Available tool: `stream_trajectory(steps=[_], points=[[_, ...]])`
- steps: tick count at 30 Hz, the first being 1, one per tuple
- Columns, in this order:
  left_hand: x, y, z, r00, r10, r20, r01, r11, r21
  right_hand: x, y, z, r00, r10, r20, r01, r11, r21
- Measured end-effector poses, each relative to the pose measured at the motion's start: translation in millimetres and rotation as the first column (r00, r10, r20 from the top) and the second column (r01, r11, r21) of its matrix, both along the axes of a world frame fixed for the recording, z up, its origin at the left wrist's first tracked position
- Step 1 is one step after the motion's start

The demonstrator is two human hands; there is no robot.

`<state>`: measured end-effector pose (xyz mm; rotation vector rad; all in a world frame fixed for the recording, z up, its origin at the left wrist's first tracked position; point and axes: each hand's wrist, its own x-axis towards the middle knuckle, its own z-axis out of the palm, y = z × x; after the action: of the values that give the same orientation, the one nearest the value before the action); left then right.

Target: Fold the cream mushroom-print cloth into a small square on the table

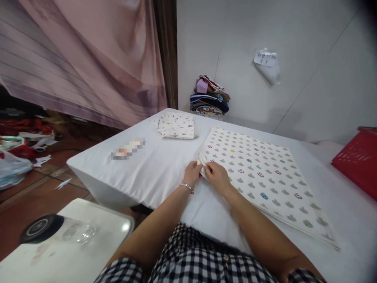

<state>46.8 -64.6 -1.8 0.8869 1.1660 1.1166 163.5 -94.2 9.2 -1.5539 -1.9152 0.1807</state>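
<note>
A cream cloth (259, 173) printed with small grey, red, blue and green figures lies flat in layers on the white-covered table (150, 177). Its near left corner is pinched between the fingers of my left hand (193, 173), which wears a bracelet at the wrist. Close beside it, my right hand (216, 176) grips the same corner from the right, fingers bent around the edge. The corner is slightly raised between both hands. Further back on the table sits a smaller folded cream cloth (178, 125).
A blurred-out item (128, 149) lies on the table's left part. Folded clothes (209, 96) are stacked by the wall. A red box (357, 159) stands at the right. A white stool (76, 251) with a black round object is at lower left.
</note>
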Motion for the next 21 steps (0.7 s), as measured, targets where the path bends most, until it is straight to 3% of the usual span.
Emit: stream_trajectory(steps=[4, 9, 14, 21], points=[[0.9, 0.6, -0.6, 1.0, 0.007, -0.011, -0.007, 1.0, -0.008, 3.2, -1.7, -0.9, 0.996, -0.07, 0.05, 0.066, 0.995, 0.073], [2.2, 1.9, -1.6, 0.999, 0.009, 0.031, -0.008, 0.999, -0.034, 0.1, -3.5, -0.1, 0.997, 0.025, 0.074, -0.025, 1.0, -0.004], [2.3, 3.6, -3.6, 0.995, 0.01, 0.103, -0.004, 0.998, -0.055, 0.0, -2.7, 1.6, 0.999, 0.026, 0.023, -0.025, 0.998, -0.053], [1.3, 2.0, -0.6, 0.999, 0.014, 0.038, -0.013, 1.0, -0.026, 4.6, -2.2, 0.3, 0.998, 0.042, -0.053, -0.048, 0.993, -0.11]])
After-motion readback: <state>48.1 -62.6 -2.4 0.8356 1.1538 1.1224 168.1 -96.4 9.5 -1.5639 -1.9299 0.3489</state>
